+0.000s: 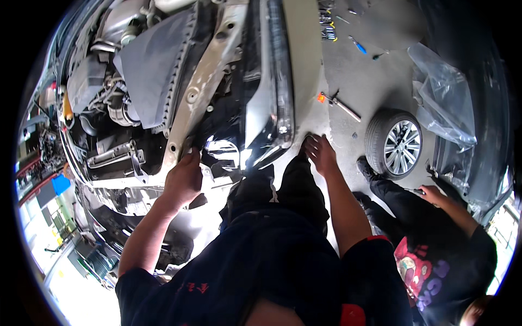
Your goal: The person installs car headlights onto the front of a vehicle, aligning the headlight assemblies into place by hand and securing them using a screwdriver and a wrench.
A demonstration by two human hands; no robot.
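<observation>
A car's front end fills the left and middle, its engine bay uncovered. My left hand point(185, 176) is closed at the lower end of the pale metal body rail point(191, 96), beside the headlight opening; what its fingers hold, if anything, is hidden. To the right of that rail sits a long headlight point(273, 106) with a shiny clear lens. My right hand point(323, 154) is near the headlight's lower right corner, beside my dark trouser leg. Its fingers are bent together at a small dark spot, and I cannot make out what is in them.
A wheel point(401, 144) stands on the floor at right, next to a crouching person point(435, 233) in black. A ratchet-like metal tool point(345, 108), a blue-handled screwdriver point(357, 45) and several small tools lie farther off. Clear plastic sheeting point(443, 95) hangs against another dark car.
</observation>
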